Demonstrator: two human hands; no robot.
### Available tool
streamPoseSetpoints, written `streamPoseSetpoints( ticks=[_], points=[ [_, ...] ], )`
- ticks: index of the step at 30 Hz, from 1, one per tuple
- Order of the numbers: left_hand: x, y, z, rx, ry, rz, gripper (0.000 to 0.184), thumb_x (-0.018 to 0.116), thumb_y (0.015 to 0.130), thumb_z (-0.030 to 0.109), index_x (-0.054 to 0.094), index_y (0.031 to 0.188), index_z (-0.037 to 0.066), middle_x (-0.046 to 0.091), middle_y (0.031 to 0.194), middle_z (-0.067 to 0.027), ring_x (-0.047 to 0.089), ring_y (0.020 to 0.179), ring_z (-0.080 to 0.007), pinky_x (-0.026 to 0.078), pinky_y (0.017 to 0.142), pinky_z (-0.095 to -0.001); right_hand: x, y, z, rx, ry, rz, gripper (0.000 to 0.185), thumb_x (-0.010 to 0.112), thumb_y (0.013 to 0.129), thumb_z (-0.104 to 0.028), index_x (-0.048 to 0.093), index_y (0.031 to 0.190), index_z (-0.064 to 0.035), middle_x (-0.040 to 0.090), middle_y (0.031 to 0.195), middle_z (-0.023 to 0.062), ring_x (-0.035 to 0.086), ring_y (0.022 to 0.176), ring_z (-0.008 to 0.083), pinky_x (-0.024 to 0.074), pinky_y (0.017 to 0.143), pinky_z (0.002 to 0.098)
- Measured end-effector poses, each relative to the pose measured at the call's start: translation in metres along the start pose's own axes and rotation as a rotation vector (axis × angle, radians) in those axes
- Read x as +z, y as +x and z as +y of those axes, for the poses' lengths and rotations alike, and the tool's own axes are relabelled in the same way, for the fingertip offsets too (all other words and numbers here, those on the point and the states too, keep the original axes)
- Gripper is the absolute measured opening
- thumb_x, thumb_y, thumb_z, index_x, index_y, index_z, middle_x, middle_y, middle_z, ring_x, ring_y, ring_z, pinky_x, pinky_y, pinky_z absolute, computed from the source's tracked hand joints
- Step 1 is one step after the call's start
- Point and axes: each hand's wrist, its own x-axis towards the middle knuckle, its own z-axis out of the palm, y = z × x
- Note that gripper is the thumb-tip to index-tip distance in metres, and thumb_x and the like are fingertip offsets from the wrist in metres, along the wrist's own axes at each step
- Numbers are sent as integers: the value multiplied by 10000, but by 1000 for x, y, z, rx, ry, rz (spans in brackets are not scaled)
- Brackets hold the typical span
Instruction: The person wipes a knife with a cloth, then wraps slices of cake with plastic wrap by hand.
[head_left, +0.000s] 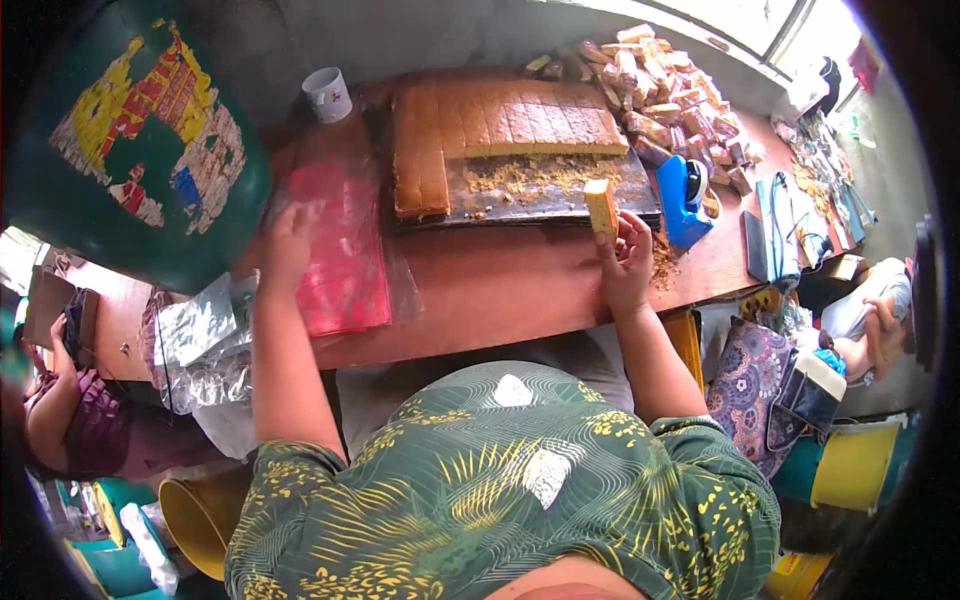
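My right hand (628, 262) holds a slice of yellow sponge cake (600, 208) upright between thumb and fingers, in front of the cake tray's near edge. My left hand (290, 235) is at the left edge of a stack of clear plastic bags (345, 250) that looks red; its fingers are blurred by motion. Behind the hands a brown-topped sheet cake (520, 115), cut into strips, lies on a dark tray (500, 212). The tray's front part shows loose crumbs.
Many wrapped cake slices (660, 90) are piled at the back right. A blue tape dispenser (685, 205) stands right of the tray, a white mug (327, 95) at the back left. A large green drum (150, 240) looms at left. Other people sit at far left and right.
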Motion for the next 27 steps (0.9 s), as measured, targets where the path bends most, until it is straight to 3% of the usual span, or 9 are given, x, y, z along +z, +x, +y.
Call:
streamPoseSetpoints(
  ticks=[2, 4, 5, 7, 9, 15, 18, 21, 27],
  points=[
    [39, -17, 41, 93, -91, 45, 238, 607, 1046, 230, 710, 1079, 18, 734, 1149, -73, 678, 1006, -177, 536, 913, -345, -1, 3, 12, -72, -103, 45, 485, 740, 955, -102, 499, 1375, -83, 656, 1228, 88, 631, 967, 121, 505, 770, 260],
    [97, -50, 82, 418, 81, -37, 177, 638, 1032, 194, 708, 1064, 34, 738, 1131, -59, 682, 973, -164, 548, 883, -347, 0, 2, 9, -40, -48, 38, 487, 744, 948, -97, 506, 1373, -84, 658, 1227, 90, 633, 964, 126, 508, 767, 268],
    [125, -63, 82, 377, -147, -238, 133, 682, 995, 160, 711, 1047, 41, 740, 1113, -86, 682, 1020, -187, 535, 918, -357, 0, 2, 6, -26, -22, 34, 488, 746, 945, -95, 509, 1372, -84, 658, 1227, 91, 635, 962, 129, 510, 765, 272],
    [167, -89, 67, 535, 6, -484, 146, 724, 944, 149, 701, 1024, 29, 701, 1237, -149, 636, 1191, -295, 468, 1070, -411, 1, 1, 1, -16, -35, 18, 495, 745, 937, -78, 508, 1372, -75, 656, 1233, 98, 634, 975, 133, 515, 772, 280],
    [189, -122, 76, 471, 311, -766, 282, 749, 922, 199, 689, 1149, 42, 650, 1335, -169, 590, 1261, -330, 425, 1124, -452, 0, 0, 2, -28, -89, 5, 489, 746, 932, -68, 516, 1363, -65, 654, 1239, 99, 633, 988, 134, 516, 778, 281],
    [155, -115, 53, 484, 297, -609, 720, 771, 871, 408, 509, 1461, 90, 426, 1564, -143, 393, 1431, -351, 321, 1205, -495, -2, -9, 11, -196, -183, -45, 526, 791, 872, -49, 547, 1338, -52, 651, 1245, 107, 645, 1041, 172, 533, 840, 312],
    [126, -122, 46, 321, 737, -448, 792, 831, 809, 436, 529, 1434, 54, 472, 1523, -129, 370, 1450, -349, 300, 1213, -497, 14, -20, -6, -212, -103, -236, 557, 807, 850, -50, 548, 1343, -46, 657, 1238, 114, 644, 1065, 183, 537, 868, 334],
    [128, -137, 50, 295, 783, -435, 803, 839, 797, 451, 537, 1427, 54, 459, 1532, -130, 377, 1446, -347, 303, 1206, -503, 41, -11, -61, -357, -227, -521, 541, 823, 825, -105, 586, 1306, -34, 679, 1120, 148, 658, 1008, 303, 534, 884, 407],
    [127, -145, 43, 335, 733, -346, 953, 825, 793, 523, 414, 1520, 66, 403, 1560, -135, 358, 1451, -362, 294, 1204, -520, 54, 3, -65, -310, -260, -685, 571, 827, 794, -81, 596, 1314, -34, 660, 1100, 145, 636, 1011, 312, 512, 900, 401]
  ],
)
